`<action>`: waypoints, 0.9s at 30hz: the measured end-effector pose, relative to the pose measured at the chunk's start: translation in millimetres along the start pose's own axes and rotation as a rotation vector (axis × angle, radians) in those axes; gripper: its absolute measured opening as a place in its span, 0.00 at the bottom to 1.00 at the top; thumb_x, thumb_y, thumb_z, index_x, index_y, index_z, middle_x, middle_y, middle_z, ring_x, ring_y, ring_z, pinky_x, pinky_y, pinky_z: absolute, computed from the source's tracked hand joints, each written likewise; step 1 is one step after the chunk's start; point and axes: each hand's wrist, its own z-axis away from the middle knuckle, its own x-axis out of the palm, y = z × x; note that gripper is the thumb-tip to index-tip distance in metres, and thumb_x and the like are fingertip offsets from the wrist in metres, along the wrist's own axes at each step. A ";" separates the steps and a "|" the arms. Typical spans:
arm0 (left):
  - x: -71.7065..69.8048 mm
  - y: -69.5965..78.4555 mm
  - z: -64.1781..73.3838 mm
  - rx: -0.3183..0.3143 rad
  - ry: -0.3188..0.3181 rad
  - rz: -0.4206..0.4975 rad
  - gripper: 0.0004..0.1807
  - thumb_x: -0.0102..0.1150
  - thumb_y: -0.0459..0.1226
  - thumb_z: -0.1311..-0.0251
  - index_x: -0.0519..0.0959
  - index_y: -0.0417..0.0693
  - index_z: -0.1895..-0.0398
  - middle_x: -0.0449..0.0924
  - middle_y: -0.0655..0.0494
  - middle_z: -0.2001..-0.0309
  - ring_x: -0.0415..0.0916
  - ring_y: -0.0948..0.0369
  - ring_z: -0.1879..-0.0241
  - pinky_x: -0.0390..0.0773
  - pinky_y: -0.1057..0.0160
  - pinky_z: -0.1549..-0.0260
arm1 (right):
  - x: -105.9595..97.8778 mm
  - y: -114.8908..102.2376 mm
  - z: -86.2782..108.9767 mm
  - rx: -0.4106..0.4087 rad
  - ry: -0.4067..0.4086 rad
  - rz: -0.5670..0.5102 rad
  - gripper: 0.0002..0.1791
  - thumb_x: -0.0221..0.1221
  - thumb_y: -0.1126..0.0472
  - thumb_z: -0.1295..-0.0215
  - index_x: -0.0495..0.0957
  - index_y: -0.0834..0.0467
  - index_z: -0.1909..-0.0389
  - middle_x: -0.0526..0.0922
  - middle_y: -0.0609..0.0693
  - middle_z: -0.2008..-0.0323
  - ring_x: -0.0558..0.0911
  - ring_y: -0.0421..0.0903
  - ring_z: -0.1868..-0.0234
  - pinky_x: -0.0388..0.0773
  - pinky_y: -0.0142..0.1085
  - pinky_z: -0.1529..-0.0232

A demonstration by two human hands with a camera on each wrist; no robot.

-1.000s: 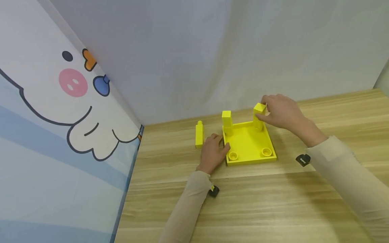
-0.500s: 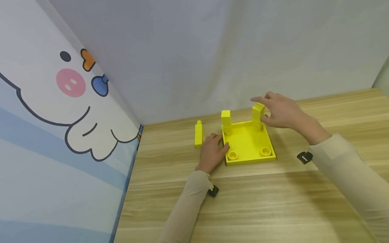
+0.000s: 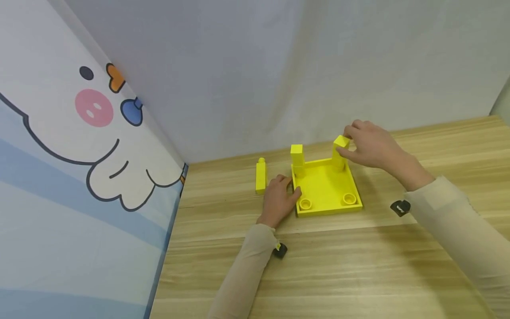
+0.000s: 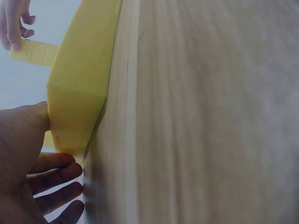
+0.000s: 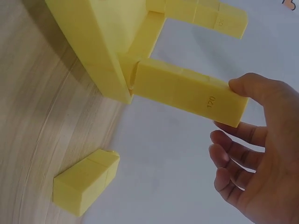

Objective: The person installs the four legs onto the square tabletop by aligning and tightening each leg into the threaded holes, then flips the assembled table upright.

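"From the head camera, where's the upright block (image 3: 337, 156)?"

"On the tray's (image 3: 330, 212) far right corner, its top in the right hand (image 3: 372, 144). A second block (image 3: 297, 155) stands far left; a third block (image 3: 260, 177) lies left of the tray on the wood-grained surface (image 3: 318, 266)."

"Left wrist?"

"The left hand (image 3: 276, 201) steadies the tray, thumb at the rim, index finger against the outer wall, other fingers loosely bent."

"And the right wrist?"

"Thumb and index finger pinch the block's end, parted just its width. Probably light, stiff, slightly slippery; I'd take opposite flat sides near the top. Looks like smooth plastic, square-edged, number (image 5: 211, 101) stamped on."
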 end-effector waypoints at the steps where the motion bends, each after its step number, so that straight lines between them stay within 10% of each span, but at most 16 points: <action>1: -0.2 0.3 0.3 0.000 0.000 0.000 0.27 0.57 0.49 0.31 0.79 0.42 0.37 0.82 0.49 0.45 0.79 0.51 0.47 0.79 0.54 0.43 | 0.3 0.1 0.2 0.002 0.006 0.003 0.27 0.61 0.47 0.31 0.77 0.66 0.44 0.80 0.63 0.50 0.79 0.60 0.52 0.77 0.55 0.50; 13: 0.3 1.8 1.2 -0.002 -0.003 0.004 0.27 0.58 0.49 0.31 0.79 0.42 0.36 0.82 0.49 0.45 0.79 0.51 0.45 0.78 0.53 0.42 | -7.8 -2.6 1.0 0.014 -0.076 0.004 0.38 0.57 0.51 0.36 0.63 0.55 0.25 0.74 0.63 0.40 0.76 0.61 0.47 0.76 0.58 0.48; 27: 0.5 1.9 2.1 -0.003 0.000 0.017 0.27 0.58 0.49 0.31 0.79 0.42 0.36 0.82 0.50 0.44 0.79 0.51 0.45 0.78 0.53 0.43 | -2.8 -0.4 2.6 0.025 -0.013 -0.002 0.25 0.60 0.47 0.31 0.76 0.64 0.47 0.80 0.62 0.51 0.79 0.59 0.53 0.78 0.55 0.52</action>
